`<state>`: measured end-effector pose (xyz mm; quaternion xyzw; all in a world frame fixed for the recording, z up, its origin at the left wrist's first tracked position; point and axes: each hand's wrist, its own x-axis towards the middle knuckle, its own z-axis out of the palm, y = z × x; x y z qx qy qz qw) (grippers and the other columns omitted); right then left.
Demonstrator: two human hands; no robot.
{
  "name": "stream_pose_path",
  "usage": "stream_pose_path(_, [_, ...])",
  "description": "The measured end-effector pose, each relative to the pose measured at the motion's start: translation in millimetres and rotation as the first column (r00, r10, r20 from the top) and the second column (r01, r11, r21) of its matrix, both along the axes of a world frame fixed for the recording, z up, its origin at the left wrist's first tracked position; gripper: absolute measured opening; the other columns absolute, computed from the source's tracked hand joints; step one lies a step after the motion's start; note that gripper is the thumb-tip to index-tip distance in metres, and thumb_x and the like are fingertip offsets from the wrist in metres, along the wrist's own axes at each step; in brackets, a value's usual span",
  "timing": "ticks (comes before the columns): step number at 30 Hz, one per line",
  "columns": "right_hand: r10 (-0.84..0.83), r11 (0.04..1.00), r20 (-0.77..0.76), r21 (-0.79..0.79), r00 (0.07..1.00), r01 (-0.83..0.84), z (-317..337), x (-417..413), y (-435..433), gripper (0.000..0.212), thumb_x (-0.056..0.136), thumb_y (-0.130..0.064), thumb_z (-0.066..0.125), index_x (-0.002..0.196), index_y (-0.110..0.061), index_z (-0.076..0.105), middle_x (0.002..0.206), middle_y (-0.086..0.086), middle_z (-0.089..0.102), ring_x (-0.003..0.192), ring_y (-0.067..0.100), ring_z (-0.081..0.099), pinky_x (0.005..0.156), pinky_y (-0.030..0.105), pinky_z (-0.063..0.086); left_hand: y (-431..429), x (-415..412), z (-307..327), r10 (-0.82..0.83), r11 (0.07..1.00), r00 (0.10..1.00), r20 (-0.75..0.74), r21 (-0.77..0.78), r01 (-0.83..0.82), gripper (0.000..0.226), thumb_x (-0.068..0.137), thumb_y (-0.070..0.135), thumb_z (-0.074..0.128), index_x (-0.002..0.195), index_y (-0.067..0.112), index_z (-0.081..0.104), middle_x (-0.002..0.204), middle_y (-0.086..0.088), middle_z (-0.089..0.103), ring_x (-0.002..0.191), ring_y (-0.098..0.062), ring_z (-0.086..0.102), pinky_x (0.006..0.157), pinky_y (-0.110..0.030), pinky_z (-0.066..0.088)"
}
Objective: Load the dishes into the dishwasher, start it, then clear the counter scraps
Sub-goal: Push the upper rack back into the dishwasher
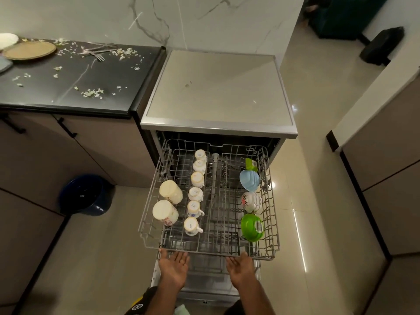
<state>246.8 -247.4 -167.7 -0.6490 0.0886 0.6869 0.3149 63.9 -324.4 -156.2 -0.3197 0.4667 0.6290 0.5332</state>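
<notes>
The dishwasher stands open with its upper rack pulled out. In the rack sit two cream mugs, a row of several small upturned cups, and at the right a blue bowl, a floral bowl and a green bowl. My left hand and my right hand are palm-up with straight fingers at the rack's front edge, fingertips touching the rail. The lower door lies open beneath them.
The dark counter at left carries scattered vegetable scraps, forks, a brown plate and a white plate. A dark blue bin stands on the floor beside the cabinets. Cabinets line the right side.
</notes>
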Motion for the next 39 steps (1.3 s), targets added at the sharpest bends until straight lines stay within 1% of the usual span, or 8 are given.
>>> stream_pose_path(9, [-0.034,0.999,0.073,0.008,0.997,0.034,1,-2,-1,0.043,0.108,-0.021,0.039,0.142,0.005,0.041,0.142,0.025,0.048,0.133,0.037,0.047,0.114,0.041,0.037,-1,7,0,0.036,0.999,0.998,-0.041,0.032,-0.035,0.08,0.101,0.057,0.031,0.155,0.001,0.015,0.162,-0.018,0.019,0.149,-0.033,0.021,0.123,-0.043,0.017])
stream_pose_path(13, [0.074,0.993,0.198,0.081,0.977,-0.092,2,-6,8,0.041,0.107,-0.019,0.039,0.14,0.004,0.044,0.143,0.023,0.049,0.134,0.035,0.047,0.115,0.04,0.035,6,7,3,0.038,0.996,0.998,-0.052,0.084,-0.034,0.076,0.102,0.055,0.031,0.154,0.001,0.02,0.159,-0.019,0.025,0.146,-0.033,0.029,0.121,-0.043,0.023])
stream_pose_path(16, [0.127,0.979,0.248,0.127,0.96,-0.162,1,-6,21,0.027,0.107,-0.014,0.038,0.123,0.001,0.052,0.139,0.023,0.052,0.136,0.034,0.045,0.114,0.039,0.035,19,6,3,0.03,0.991,0.996,-0.079,0.13,-0.02,0.075,0.102,0.055,0.029,0.154,0.002,0.021,0.159,-0.018,0.028,0.144,-0.032,0.034,0.118,-0.042,0.026])
stream_pose_path(19, [0.114,0.978,0.162,0.157,0.98,-0.139,-2,-8,32,0.025,0.107,-0.017,0.037,0.104,-0.001,0.056,0.116,0.018,0.06,0.135,0.035,0.045,0.111,0.039,0.036,31,5,1,-0.003,0.992,0.994,-0.11,0.127,0.017,0.075,0.102,0.058,0.026,0.154,0.005,0.024,0.159,-0.015,0.029,0.144,-0.029,0.033,0.117,-0.046,0.024])
stream_pose_path(23, [0.112,0.978,0.127,0.163,0.985,-0.133,-7,-14,41,0.041,0.108,-0.016,0.035,0.14,0.008,0.042,0.143,0.025,0.048,0.136,0.037,0.044,0.117,0.042,0.032,40,0,1,-0.002,0.994,0.992,-0.127,0.105,0.016,0.074,0.101,0.06,0.023,0.154,0.008,0.026,0.159,-0.012,0.029,0.145,-0.029,0.032,0.118,-0.052,0.021])
stream_pose_path(33, [0.032,0.983,0.156,0.172,0.987,-0.059,7,-38,42,0.044,0.108,-0.024,0.037,0.143,0.003,0.043,0.146,0.019,0.047,0.136,0.033,0.046,0.117,0.042,0.034,45,-12,8,-0.041,0.995,0.993,-0.111,0.086,0.051,0.08,0.1,0.062,0.024,0.154,0.003,0.021,0.16,-0.017,0.026,0.147,-0.029,0.027,0.122,-0.043,0.018])
stream_pose_path(36, [-0.101,0.985,0.062,0.15,0.993,0.09,9,-47,40,0.028,0.108,-0.022,0.039,0.118,-0.003,0.056,0.14,0.017,0.053,0.125,0.029,0.053,0.112,0.039,0.038,49,-23,11,-0.084,0.994,0.99,-0.112,0.063,0.092,0.08,0.1,0.061,0.026,0.154,0.002,0.021,0.159,-0.018,0.026,0.147,-0.029,0.026,0.122,-0.041,0.017])
stream_pose_path(39, [-0.083,0.991,0.065,0.114,0.994,0.075,6,-48,44,0.021,0.107,-0.02,0.04,0.093,-0.015,0.054,0.128,0.013,0.053,0.1,0.022,0.058,0.087,0.031,0.048,54,-27,10,-0.099,0.994,0.99,-0.104,0.042,0.104,0.077,0.101,0.059,0.025,0.154,0.002,0.023,0.16,-0.016,0.027,0.148,-0.028,0.025,0.122,-0.04,0.015])
